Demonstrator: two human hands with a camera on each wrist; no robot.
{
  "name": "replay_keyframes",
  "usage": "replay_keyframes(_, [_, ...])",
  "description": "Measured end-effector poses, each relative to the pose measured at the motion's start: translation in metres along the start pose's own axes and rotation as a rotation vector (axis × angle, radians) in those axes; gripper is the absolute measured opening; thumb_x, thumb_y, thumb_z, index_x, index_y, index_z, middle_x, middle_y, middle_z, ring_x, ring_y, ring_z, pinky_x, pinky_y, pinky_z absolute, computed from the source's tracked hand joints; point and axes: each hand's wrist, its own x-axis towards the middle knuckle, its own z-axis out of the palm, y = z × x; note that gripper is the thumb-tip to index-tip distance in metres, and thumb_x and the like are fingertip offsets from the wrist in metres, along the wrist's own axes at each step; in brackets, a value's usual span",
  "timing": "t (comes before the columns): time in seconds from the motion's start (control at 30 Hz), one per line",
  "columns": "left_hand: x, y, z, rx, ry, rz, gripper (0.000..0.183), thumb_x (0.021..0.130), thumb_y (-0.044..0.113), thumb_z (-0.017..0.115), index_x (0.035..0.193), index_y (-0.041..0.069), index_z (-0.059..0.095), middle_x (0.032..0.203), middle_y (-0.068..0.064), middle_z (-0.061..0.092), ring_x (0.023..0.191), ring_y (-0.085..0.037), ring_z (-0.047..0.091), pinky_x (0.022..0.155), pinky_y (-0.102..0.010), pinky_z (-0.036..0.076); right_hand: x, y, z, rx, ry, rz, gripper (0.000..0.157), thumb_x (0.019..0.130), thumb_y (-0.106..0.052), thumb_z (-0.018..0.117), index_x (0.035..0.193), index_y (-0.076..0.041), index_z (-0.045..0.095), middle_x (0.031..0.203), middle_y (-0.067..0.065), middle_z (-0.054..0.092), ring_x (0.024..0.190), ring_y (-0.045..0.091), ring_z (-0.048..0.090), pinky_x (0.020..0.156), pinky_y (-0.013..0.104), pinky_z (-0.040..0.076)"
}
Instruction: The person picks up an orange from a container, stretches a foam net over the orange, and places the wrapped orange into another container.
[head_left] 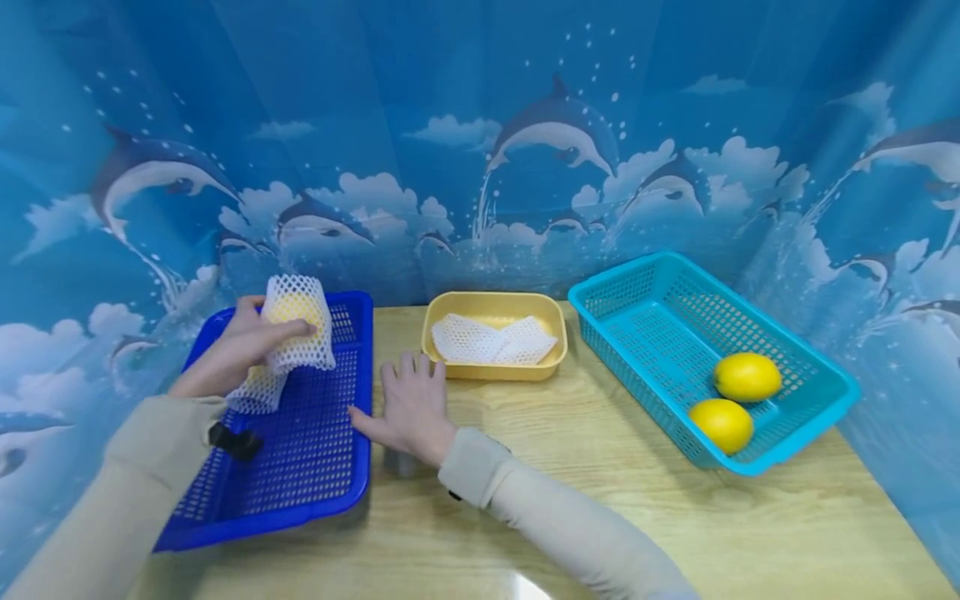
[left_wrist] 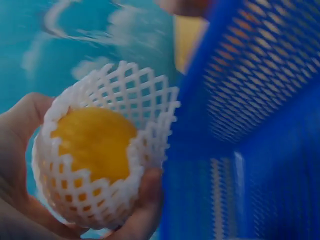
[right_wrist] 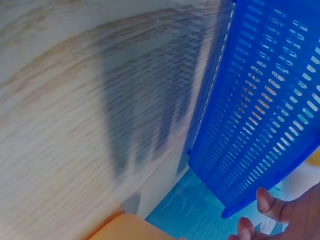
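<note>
My left hand grips a lemon wrapped in a white foam net sleeve, held above the dark blue basket. In the left wrist view the sleeve's end gapes and shows the yellow fruit. Below that hand, another white foam net with something yellow inside lies in the basket, partly hidden. My right hand is spread over the table beside the basket's right rim, holding nothing. In the right wrist view its fingertips show near that rim.
Flattened white foam nets lie in a small yellow tray at the back middle. On the right, a turquoise basket holds two bare lemons. A dolphin-print curtain surrounds the wooden table.
</note>
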Motion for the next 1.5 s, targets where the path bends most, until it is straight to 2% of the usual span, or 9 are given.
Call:
replay_keyframes(0.07, [0.011, -0.01, 0.004, 0.075, -0.011, 0.01, 0.107, 0.091, 0.042, 0.067, 0.15, -0.006, -0.009, 0.144, -0.04, 0.02, 0.121, -0.042, 0.039, 0.089, -0.048, 0.045, 0.0, -0.001, 0.0, -0.003, -0.015, 0.001, 0.074, 0.084, -0.082, 0.031, 0.113, -0.02, 0.059, 0.111, 0.005, 0.057, 0.1, 0.025, 0.049, 0.081, 0.041, 0.038])
replay_keyframes(0.17, [0.022, -0.024, 0.013, 0.192, -0.032, 0.03, 0.106, 0.09, 0.041, 0.068, 0.148, -0.01, -0.005, 0.138, -0.042, 0.026, 0.12, -0.046, 0.04, 0.096, -0.055, 0.043, 0.0, -0.002, 0.0, -0.004, -0.03, -0.002, 0.074, 0.084, -0.082, 0.032, 0.115, -0.02, 0.059, 0.113, 0.006, 0.057, 0.101, 0.025, 0.049, 0.082, 0.041, 0.039])
replay_keyframes(0.33, [0.035, -0.037, 0.03, 0.276, -0.071, 0.045, 0.112, 0.09, 0.039, 0.068, 0.149, -0.009, -0.015, 0.15, -0.045, 0.008, 0.139, -0.058, 0.012, 0.109, -0.067, 0.023, 0.002, -0.002, 0.0, -0.022, -0.032, 0.008, 0.077, 0.082, -0.084, 0.034, 0.118, -0.02, 0.059, 0.113, 0.007, 0.056, 0.102, 0.026, 0.05, 0.083, 0.042, 0.039])
replay_keyframes(0.4, [0.038, -0.04, 0.035, 0.321, -0.063, 0.046, 0.114, 0.089, 0.038, 0.068, 0.149, -0.009, -0.017, 0.15, -0.047, -0.002, 0.138, -0.062, 0.006, 0.109, -0.069, 0.021, 0.003, -0.002, 0.0, -0.032, -0.034, 0.013, 0.079, 0.081, -0.085, 0.033, 0.118, -0.02, 0.059, 0.112, 0.007, 0.056, 0.102, 0.026, 0.05, 0.083, 0.043, 0.039])
replay_keyframes(0.6, [0.043, -0.046, 0.043, 0.469, -0.047, 0.029, 0.116, 0.089, 0.039, 0.066, 0.145, -0.014, -0.021, 0.139, -0.057, -0.016, 0.129, -0.072, 0.01, 0.104, -0.072, 0.027, 0.003, -0.001, 0.0, -0.039, -0.051, 0.014, 0.082, 0.081, -0.086, 0.029, 0.12, -0.02, 0.058, 0.114, 0.007, 0.056, 0.104, 0.027, 0.05, 0.084, 0.044, 0.039])
replay_keyframes(0.8, [0.052, -0.053, 0.049, 0.554, -0.019, 0.022, 0.116, 0.088, 0.039, 0.066, 0.147, -0.012, -0.019, 0.139, -0.057, -0.014, 0.125, -0.073, 0.019, 0.1, -0.073, 0.03, 0.002, -0.001, -0.002, -0.03, -0.062, 0.028, 0.082, 0.081, -0.086, 0.029, 0.12, -0.02, 0.058, 0.116, 0.007, 0.056, 0.105, 0.027, 0.05, 0.086, 0.044, 0.039])
replay_keyframes(0.97, [0.051, -0.05, 0.048, 0.612, -0.041, -0.002, 0.116, 0.088, 0.04, 0.066, 0.147, -0.012, -0.019, 0.139, -0.057, -0.012, 0.125, -0.073, 0.021, 0.1, -0.074, 0.03, 0.002, -0.002, -0.002, -0.019, -0.067, 0.031, 0.082, 0.082, -0.086, 0.029, 0.121, -0.02, 0.057, 0.117, 0.008, 0.056, 0.105, 0.027, 0.05, 0.087, 0.045, 0.038])
replay_keyframes(1.17, [0.049, -0.042, 0.045, 0.742, -0.054, -0.024, 0.115, 0.086, 0.047, 0.067, 0.148, -0.017, -0.006, 0.143, -0.054, 0.007, 0.128, -0.067, 0.025, 0.1, -0.074, 0.03, 0.002, -0.002, -0.002, 0.001, -0.072, 0.032, 0.079, 0.082, -0.084, 0.032, 0.119, -0.019, 0.058, 0.117, 0.008, 0.056, 0.103, 0.027, 0.051, 0.085, 0.045, 0.039])
replay_keyframes(1.5, [0.038, -0.024, 0.045, 0.856, 0.022, 0.008, 0.103, 0.087, 0.05, 0.066, 0.144, -0.02, 0.016, 0.141, -0.052, 0.019, 0.122, -0.065, 0.037, 0.093, -0.071, 0.039, -0.001, -0.003, -0.004, 0.05, -0.106, 0.039, 0.077, 0.085, -0.082, 0.036, 0.122, -0.018, 0.057, 0.117, 0.009, 0.055, 0.103, 0.027, 0.05, 0.084, 0.044, 0.04])
